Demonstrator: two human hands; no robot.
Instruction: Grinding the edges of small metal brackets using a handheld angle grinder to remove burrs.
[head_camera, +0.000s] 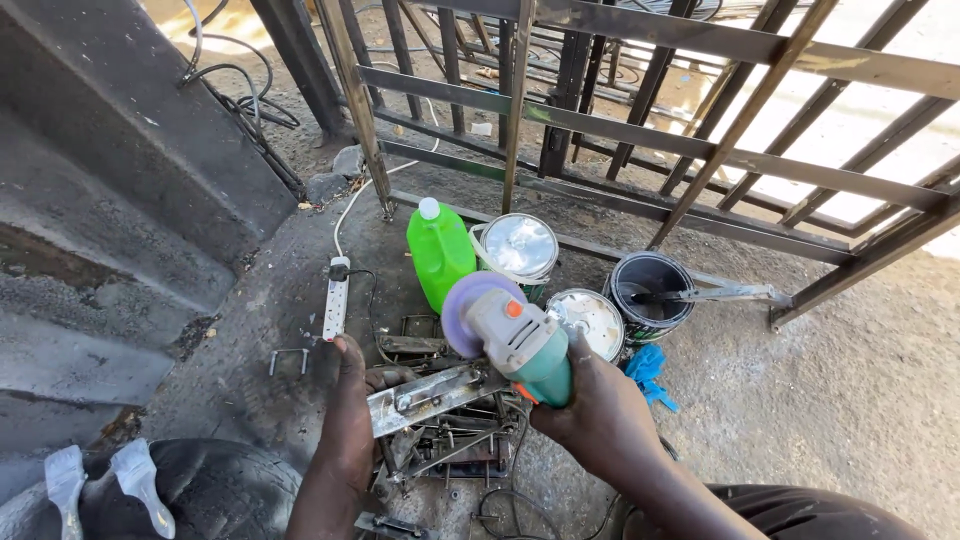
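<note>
While the right hand (600, 410) is wrapped around the body of a green and grey angle grinder (520, 345), its purple flap disc (465, 310) sits just above the flat grey metal bar (435, 395); can't tell if disc and bar touch. Left hand (350, 400) is closed on the near end of that bar, fingers curled over the top edge, thumb side hidden. The bar lies tilted across a pile of small rusty metal frames (450, 445) on the concrete floor (800, 400).

Around it:
- bright green plastic jug with white cap (440, 250), upright, just behind the disc
- two closed silver-lidded paint tins (520, 245), (592, 318), beside the jug
- open black paint bucket (648, 285) with a stick resting in it, right of the tins
- blue rag (648, 370), near the right hand
- white power strip (336, 297), left of the jug, white cable running back
- dark steel gate frame (640, 120) leaning behind everything
- two paintbrushes (110, 485) on a black tyre, bottom left
</note>
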